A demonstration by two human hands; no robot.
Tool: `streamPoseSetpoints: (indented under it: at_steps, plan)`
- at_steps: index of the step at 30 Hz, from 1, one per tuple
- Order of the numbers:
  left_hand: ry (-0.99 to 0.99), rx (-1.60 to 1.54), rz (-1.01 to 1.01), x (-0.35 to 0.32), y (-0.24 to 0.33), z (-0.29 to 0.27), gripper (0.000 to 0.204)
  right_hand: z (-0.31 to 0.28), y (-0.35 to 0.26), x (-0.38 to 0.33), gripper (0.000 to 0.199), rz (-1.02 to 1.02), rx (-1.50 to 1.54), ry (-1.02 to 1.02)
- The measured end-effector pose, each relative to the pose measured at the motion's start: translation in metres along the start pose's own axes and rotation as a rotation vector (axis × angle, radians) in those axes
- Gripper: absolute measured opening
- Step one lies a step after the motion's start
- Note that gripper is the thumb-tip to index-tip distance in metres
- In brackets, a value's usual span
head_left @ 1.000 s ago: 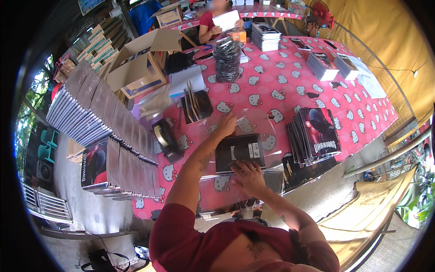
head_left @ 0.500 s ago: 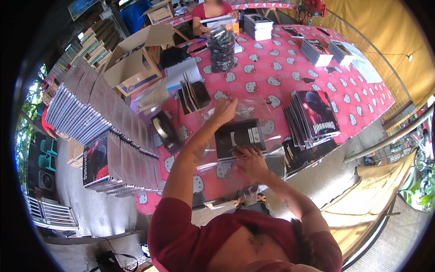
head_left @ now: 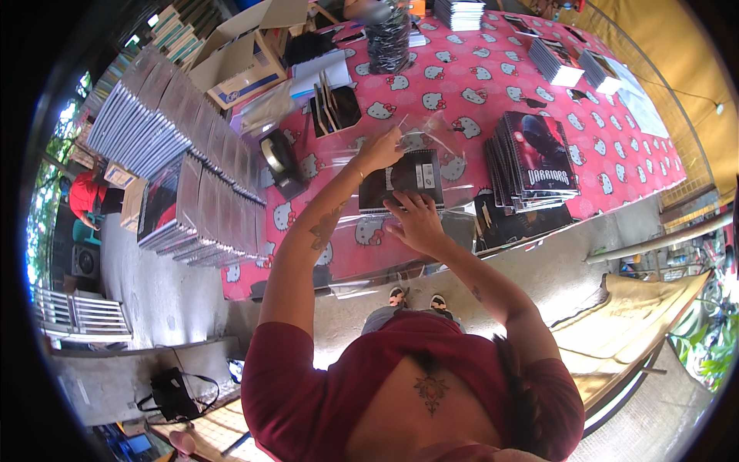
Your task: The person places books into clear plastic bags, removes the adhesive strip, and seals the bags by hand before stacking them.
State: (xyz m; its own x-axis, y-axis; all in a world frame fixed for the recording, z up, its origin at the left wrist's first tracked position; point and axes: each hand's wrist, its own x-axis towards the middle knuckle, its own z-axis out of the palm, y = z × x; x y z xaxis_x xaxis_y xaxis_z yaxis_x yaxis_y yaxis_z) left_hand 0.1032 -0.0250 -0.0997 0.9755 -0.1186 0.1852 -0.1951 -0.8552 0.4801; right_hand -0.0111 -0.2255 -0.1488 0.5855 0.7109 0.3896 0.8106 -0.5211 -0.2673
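Head view shows a black spiral notebook [head_left: 402, 179] lying flat on clear film [head_left: 454, 171], which spreads past its edges over a pink, cat-patterned table cover [head_left: 493, 96]. At the notebook's 10 to 11 o'clock, an open black holder [head_left: 353, 115] has thin, tan-edged pieces standing upright in it. Farther out at 10 o'clock, a cardboard box [head_left: 250, 79] has its flaps up, and I cannot make out what is inside. At 9 o'clock, a black tape dispenser [head_left: 288, 185] carries a roll of tape [head_left: 275, 156].

The left hand [head_left: 379, 151] is at the notebook's 11 o'clock corner, palm down, its fingers drawn narrowly together over the film; I cannot tell whether they pinch it. Its forearm reaches up from 7 o'clock. The right hand [head_left: 416, 221] rests at 5 o'clock with fingers spread wide, their tips touching the notebook's near edge and grasping nothing.

Beyond, a notebook pile [head_left: 543, 158] stands at 3 o'clock, tall notebook stacks [head_left: 165, 135] well out at 9, and a film-wrapped black bundle [head_left: 389, 42] at 12
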Motion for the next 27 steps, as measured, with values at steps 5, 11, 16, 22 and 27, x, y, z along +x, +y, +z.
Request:
streamPoseSetpoints:
  at_steps: [5,11,16,22,27]
  plan:
    - [0.175,0.112,0.294,-0.051,0.017,0.013,0.025,0.006,-0.002,-0.001,0.058,0.033,0.001,0.024]
    - [0.335,0.011,0.134,-0.1,0.06,0.053,0.023,0.021,0.008,-0.004,0.062,0.084,-0.081,-0.121]
    - [0.102,-0.118,-0.1,-0.101,0.057,0.047,0.023,0.013,0.02,0.001,0.057,0.134,0.148,-0.117]
    - [0.088,0.224,0.06,-0.101,0.05,0.064,0.034,0.003,0.133,0.066,0.035,0.479,0.228,0.391]
    - [0.139,0.293,0.208,-0.095,0.057,0.07,0.041,0.044,0.257,0.029,0.029,0.549,1.093,0.345]
